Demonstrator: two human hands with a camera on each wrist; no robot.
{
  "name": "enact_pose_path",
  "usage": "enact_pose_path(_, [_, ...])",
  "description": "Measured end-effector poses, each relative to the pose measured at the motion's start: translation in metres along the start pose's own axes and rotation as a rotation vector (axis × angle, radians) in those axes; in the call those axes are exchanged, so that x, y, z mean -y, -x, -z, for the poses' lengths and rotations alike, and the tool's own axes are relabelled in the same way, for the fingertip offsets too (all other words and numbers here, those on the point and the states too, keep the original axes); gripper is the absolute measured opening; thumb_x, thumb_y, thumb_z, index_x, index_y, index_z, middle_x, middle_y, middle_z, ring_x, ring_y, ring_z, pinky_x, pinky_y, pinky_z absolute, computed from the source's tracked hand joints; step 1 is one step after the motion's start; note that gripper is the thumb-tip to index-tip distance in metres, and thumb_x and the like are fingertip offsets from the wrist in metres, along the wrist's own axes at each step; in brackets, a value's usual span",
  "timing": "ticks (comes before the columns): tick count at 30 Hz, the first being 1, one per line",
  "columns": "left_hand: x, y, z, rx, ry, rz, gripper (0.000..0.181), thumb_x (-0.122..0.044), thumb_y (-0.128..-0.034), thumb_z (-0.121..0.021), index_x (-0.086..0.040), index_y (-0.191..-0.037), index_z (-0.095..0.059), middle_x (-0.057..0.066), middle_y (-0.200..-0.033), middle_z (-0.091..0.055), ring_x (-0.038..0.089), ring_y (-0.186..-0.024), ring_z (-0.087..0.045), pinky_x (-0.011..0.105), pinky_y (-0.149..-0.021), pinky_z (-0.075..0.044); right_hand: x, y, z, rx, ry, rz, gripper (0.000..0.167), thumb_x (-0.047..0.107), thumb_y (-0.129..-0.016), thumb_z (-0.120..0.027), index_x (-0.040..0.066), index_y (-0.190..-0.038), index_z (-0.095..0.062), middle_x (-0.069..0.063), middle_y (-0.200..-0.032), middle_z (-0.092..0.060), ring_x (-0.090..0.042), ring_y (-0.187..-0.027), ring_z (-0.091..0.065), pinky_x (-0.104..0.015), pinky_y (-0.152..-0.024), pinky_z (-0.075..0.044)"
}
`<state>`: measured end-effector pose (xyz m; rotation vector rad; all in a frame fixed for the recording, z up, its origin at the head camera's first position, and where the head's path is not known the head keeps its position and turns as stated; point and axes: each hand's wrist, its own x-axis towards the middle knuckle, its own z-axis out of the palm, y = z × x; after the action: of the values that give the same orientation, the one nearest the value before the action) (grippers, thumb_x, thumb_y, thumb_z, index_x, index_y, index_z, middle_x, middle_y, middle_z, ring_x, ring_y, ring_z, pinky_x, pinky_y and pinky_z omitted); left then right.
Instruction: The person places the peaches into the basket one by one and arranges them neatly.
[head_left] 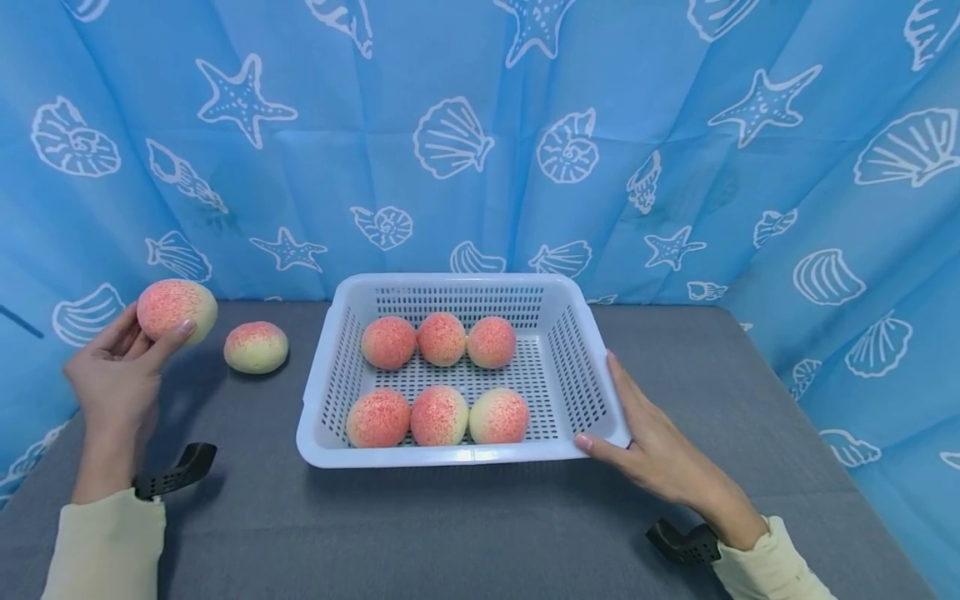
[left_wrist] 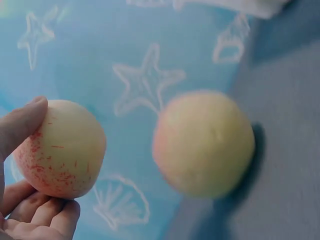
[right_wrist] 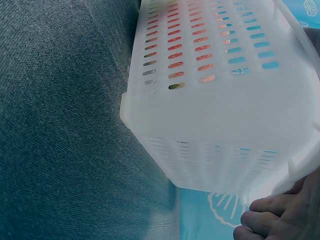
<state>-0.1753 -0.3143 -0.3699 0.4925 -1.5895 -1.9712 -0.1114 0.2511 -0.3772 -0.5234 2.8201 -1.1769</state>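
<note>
My left hand (head_left: 123,367) holds a pink and pale-yellow peach (head_left: 176,310) above the table's left side, thumb on one side and fingers on the other. A second peach (head_left: 256,347) lies on the table just right of that hand; the left wrist view shows it blurred beside the held peach (left_wrist: 62,150). A white perforated plastic basket (head_left: 465,453) stands in the middle, with several peaches (head_left: 441,415) inside in two rows. At its front right corner my right hand (head_left: 660,450) grips the rim, thumb at the front and fingers along the right side, partly hidden in the right wrist view.
Grey cloth covers the table (head_left: 465,533). Behind it and along the right hangs a blue curtain (head_left: 480,208) with white shells and starfish, close to the basket's back edge. Inside the basket, bare floor shows to the right of the peaches. Each wrist wears a black band (head_left: 176,472).
</note>
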Motion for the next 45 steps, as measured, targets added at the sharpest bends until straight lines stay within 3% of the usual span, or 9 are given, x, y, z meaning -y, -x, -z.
enact_pose_path(4, [-0.009,0.012,-0.015,0.050,0.062,-0.060,0.064,0.003,-0.0732,-0.089,-0.012,-0.132,-0.069,0.010,-0.140,-0.061,0.015,-0.126,-0.059,0.013,-0.081,-0.050,-0.001,0.000,0.000,-0.002,0.000,-0.001,0.109,0.029,-0.094,-0.076,0.034,-0.162,0.009,-0.026,-0.157,-0.030,-0.039,-0.114,-0.063,-0.045,-0.076,-0.060])
enact_pose_path(7, [-0.015,0.022,-0.025,0.104,0.099,-0.073,0.064,0.007,-0.0743,-0.087,-0.009,-0.133,-0.068,0.011,-0.138,-0.063,0.016,-0.124,-0.061,0.015,-0.081,-0.051,-0.001,0.001,-0.001,-0.002,0.002,-0.001,0.109,0.029,-0.094,-0.076,0.034,-0.162,0.009,-0.026,-0.156,-0.031,-0.039,-0.113,-0.063,-0.044,-0.075,-0.060])
enact_pose_path(15, [-0.027,0.045,-0.047,0.264,0.077,-0.144,0.065,0.009,-0.0776,-0.083,-0.004,-0.138,-0.063,0.013,-0.141,-0.060,0.018,-0.127,-0.059,0.017,-0.087,-0.050,-0.002,0.000,-0.002,-0.007,0.009,0.004,0.110,0.030,-0.093,-0.077,0.034,-0.162,0.009,-0.026,-0.158,-0.029,-0.040,-0.113,-0.063,-0.044,-0.075,-0.060])
enact_pose_path(20, [-0.031,0.063,-0.060,0.363,0.007,-0.195,0.068,0.009,-0.0795,-0.082,-0.003,-0.142,-0.058,0.015,-0.143,-0.058,0.020,-0.129,-0.058,0.018,-0.089,-0.049,-0.001,0.000,-0.002,-0.009,0.014,0.005,0.110,0.030,-0.093,-0.076,0.034,-0.162,0.009,-0.026,-0.159,-0.027,-0.040,-0.114,-0.063,-0.045,-0.075,-0.060])
enact_pose_path(27, [-0.030,0.086,-0.076,0.526,-0.059,-0.280,0.067,0.010,-0.0827,-0.078,0.002,-0.144,-0.054,0.015,-0.138,-0.060,0.013,-0.122,-0.063,0.020,-0.091,-0.048,-0.001,0.000,-0.001,-0.011,0.016,0.010,0.110,0.030,-0.093,-0.077,0.033,-0.162,0.009,-0.026,-0.158,-0.029,-0.039,-0.113,-0.064,-0.044,-0.075,-0.060])
enact_pose_path(31, [-0.028,0.097,-0.085,0.577,-0.119,-0.303,0.067,0.008,-0.0829,-0.079,0.003,-0.144,-0.053,0.020,-0.140,-0.057,0.013,-0.123,-0.062,0.021,-0.093,-0.048,-0.001,0.000,-0.001,-0.010,0.017,0.004,0.110,0.030,-0.093,-0.077,0.033,-0.162,0.009,-0.026,-0.158,-0.029,-0.039,-0.112,-0.064,-0.043,-0.075,-0.060])
enact_pose_path(37, [-0.024,0.109,-0.096,0.640,-0.247,-0.320,0.068,0.002,-0.0838,-0.082,0.000,-0.145,-0.053,0.021,-0.142,-0.056,0.017,-0.127,-0.060,0.021,-0.094,-0.047,-0.002,0.000,-0.001,-0.010,0.016,0.003,0.110,0.030,-0.093,-0.077,0.033,-0.162,0.008,-0.026,-0.157,-0.031,-0.038,-0.110,-0.065,-0.040,-0.072,-0.061])
enact_pose_path(45, [-0.014,0.116,-0.103,0.726,-0.340,-0.256,0.071,-0.010,-0.0867,-0.083,0.000,-0.149,-0.049,0.015,-0.144,-0.056,0.030,-0.132,-0.054,0.020,-0.095,-0.046,-0.001,0.000,-0.001,-0.007,0.014,0.013,0.109,0.029,-0.093,-0.076,0.032,-0.163,0.008,-0.026,-0.156,-0.032,-0.035,-0.109,-0.066,-0.036,-0.072,-0.060])
